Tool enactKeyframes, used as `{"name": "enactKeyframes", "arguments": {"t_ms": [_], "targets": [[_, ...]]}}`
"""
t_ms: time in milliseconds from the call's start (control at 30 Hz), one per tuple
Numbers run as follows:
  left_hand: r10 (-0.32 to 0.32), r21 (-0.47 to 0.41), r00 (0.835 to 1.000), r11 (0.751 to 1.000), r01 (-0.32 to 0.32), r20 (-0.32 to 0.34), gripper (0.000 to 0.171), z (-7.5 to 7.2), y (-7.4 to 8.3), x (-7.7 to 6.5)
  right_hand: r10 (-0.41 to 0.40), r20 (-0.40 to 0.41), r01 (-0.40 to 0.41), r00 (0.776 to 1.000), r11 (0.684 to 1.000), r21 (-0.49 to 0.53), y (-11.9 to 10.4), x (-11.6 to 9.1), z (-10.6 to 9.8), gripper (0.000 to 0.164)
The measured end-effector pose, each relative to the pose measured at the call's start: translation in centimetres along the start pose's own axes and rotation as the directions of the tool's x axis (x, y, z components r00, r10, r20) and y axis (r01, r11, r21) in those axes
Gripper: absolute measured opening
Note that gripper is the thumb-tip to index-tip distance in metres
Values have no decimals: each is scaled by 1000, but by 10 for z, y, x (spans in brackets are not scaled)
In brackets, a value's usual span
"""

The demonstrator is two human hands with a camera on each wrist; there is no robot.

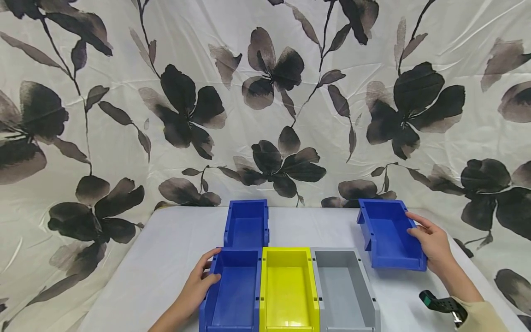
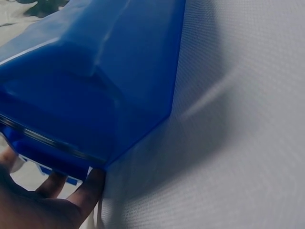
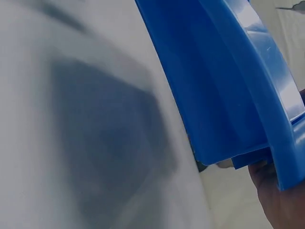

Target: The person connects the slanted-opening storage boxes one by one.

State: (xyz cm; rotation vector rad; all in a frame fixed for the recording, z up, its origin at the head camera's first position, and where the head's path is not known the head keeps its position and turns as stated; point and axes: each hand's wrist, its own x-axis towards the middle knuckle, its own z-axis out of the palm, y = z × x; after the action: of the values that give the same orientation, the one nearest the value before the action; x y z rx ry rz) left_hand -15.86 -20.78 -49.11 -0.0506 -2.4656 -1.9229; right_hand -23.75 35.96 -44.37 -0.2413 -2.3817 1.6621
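Observation:
My right hand (image 1: 433, 244) grips a blue plastic bin (image 1: 392, 235) by its right wall, thumb over the rim. That bin is tilted and raised off the table, and its shadow falls on the cloth in the right wrist view. My left hand (image 1: 195, 288) holds the left wall of another blue bin (image 1: 236, 290), with the thumb on the rim. A yellow bin (image 1: 288, 295) and a grey bin (image 1: 340, 290) stand side by side to the right of it. Behind the front blue bin sits a smaller-looking blue bin (image 1: 246, 230).
A white cloth (image 1: 182, 235) covers the table. Behind it hangs a floral curtain (image 1: 332, 161). A black wrist-worn device (image 1: 441, 304) is strapped at my right wrist, near the table's right side.

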Motion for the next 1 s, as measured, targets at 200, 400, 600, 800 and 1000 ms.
{"name": "enactKeyframes", "arguments": {"t_ms": [200,400,600,800,1000], "targets": [[2,-2,1000,1000,-2,9,60,1,2,1,-23,75,24,997,1000,-17,-9,-18,-13,46],[-25,-21,1000,999,25,4,61,1,4,2,-54,119,49,991,998,40,-16,-38,-19,44],[-32,-12,999,999,32,6,61,1,2,1,-74,113,68,991,996,62,-17,-54,-22,42],[-45,-9,999,999,45,-5,61,1,3,0,-95,108,93,990,995,21,-12,-67,-26,44],[-35,-4,999,999,35,7,61,2,6,0,-89,113,77,990,991,108,-10,-79,-27,43]]}}
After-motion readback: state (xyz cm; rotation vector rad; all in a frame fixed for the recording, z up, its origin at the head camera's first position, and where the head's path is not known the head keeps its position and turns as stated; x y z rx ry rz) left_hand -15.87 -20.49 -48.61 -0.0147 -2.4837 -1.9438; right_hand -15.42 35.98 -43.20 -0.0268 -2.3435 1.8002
